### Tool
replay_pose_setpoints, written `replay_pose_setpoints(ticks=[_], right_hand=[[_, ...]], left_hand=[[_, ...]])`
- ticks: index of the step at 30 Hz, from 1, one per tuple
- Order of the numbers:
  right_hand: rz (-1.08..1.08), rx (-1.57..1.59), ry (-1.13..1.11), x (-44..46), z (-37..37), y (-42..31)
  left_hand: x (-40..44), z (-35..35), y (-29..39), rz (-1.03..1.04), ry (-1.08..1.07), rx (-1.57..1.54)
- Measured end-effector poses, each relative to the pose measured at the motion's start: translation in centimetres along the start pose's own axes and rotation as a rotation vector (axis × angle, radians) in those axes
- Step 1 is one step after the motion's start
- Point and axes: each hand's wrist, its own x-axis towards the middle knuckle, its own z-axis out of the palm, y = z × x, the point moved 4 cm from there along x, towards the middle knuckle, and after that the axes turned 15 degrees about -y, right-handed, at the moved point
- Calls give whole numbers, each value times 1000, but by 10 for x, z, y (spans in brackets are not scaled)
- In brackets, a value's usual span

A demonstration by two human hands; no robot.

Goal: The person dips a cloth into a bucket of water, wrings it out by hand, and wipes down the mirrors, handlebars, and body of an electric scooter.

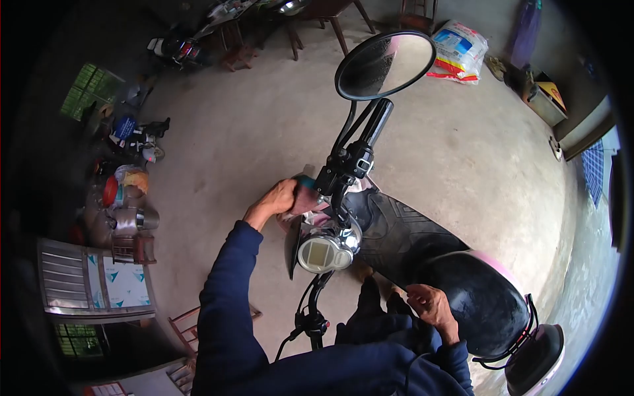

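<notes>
My left hand [281, 198] is closed on a bunched cloth [304, 200], pressed to the front of a scooter beside its handlebar. Just right of the cloth are the black handlebar controls [350, 162] and the round speedometer [325, 253]. My right hand [428, 305] is near the left edge of the black seat [482, 303], its fingers curled; what they hold, if anything, is hidden. The dark footboard [403, 231] lies between the handlebar and the seat. A round mirror [385, 65] rises above the grip.
Filled sacks [457, 51] stand on the concrete floor at the top right. Wooden furniture [323, 10] is at the top, with another motorbike [175, 49] to its left. Metal pots [135, 220] and household items line the left side. A wooden chair [187, 328] stands at the lower left.
</notes>
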Motion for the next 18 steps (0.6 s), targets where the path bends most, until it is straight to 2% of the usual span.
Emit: replay_pose_setpoints(ticks=[1, 2, 3, 5, 7, 8, 11, 13, 14, 15, 16, 18], right_hand=[[-10, 0, -7, 0, 0, -1], [-8, 2, -4, -1, -1, -2], [-3, 5, 3, -3, -1, -1], [9, 22, 7, -6, -2, 5], [26, 42, 19, -8, -3, 11], [26, 30, 7, -7, -3, 13], [3, -17, -28, -1, 2, 14], [-22, -65, -64, 4, 3, 9], [-30, -64, -55, 6, 4, 5], [-38, -63, -44, 9, 6, 0], [-35, -70, -56, 11, 8, -5], [-43, -92, -50, 12, 6, -14]], left_hand=[[-5, -9, 8, -39, -31, 188], [-16, -17, 15, -6, -118, 215], [-23, -21, 9, -11, -114, 221], [-39, -14, -18, -131, -363, 207], [-53, 7, -52, -241, -315, 200], [-55, 15, -66, -205, -272, 162], [-56, 6, -46, -212, -217, 139], [-44, -5, -28, -87, -129, 21], [-40, -13, -8, -32, -51, -65], [-29, -18, -3, 10, 115, -97], [-16, -22, 1, 72, 171, -123], [13, -10, -22, 47, 107, 53]])
